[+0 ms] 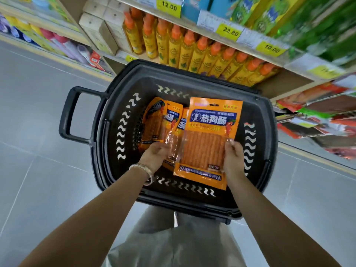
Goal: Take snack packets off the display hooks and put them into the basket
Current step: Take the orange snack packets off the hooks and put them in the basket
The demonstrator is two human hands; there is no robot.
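Right hand [234,158] pinches the flat orange snack packet [210,139] over the black slotted plastic basket [192,205]. Left hand [156,157] seems to grip a second orange packet [172,140] inside. I'd lay it flat on top, then let go.

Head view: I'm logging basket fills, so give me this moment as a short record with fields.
basket: black, perforated walls, handle on its left
front packet: orange, face up, held over the basket
right hand: pinches front packet's right edge
rear packets: orange, at least two, inside the basket
left hand: grips rear packets' lower edge
bottles: yellow, orange caps, shelved behind
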